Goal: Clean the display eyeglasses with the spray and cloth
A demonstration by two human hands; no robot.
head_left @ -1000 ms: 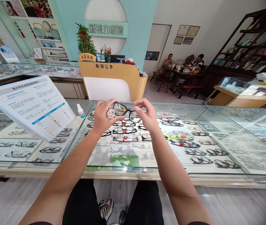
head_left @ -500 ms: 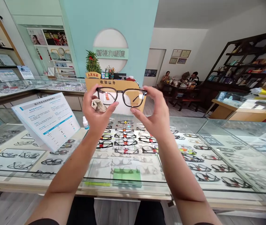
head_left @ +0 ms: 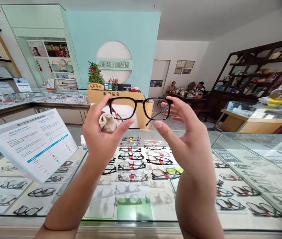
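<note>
A pair of black-framed eyeglasses (head_left: 139, 101) is held up level above the glass counter, lenses facing me. My left hand (head_left: 101, 129) grips the left side of the frame between thumb and fingers. A crumpled beige cloth (head_left: 107, 122) is tucked in the same palm. My right hand (head_left: 188, 129) pinches the right end of the frame, its thumb near the lower rim and its other fingers partly behind the lens. One temple arm shows through and below the lenses; the other is partly hidden by my left hand.
Rows of eyeglasses (head_left: 131, 156) lie inside the glass display counter (head_left: 101, 215). A folded information card (head_left: 34, 142) stands on it at left, beside a small white bottle (head_left: 83, 142). Beyond are a cashier desk (head_left: 146, 114) and people seated at a table (head_left: 184, 96).
The eyeglasses have shifted slightly right and turned, and my right hand has rotated, showing more fingers behind the frame. The view has moved closer over the counter.
</note>
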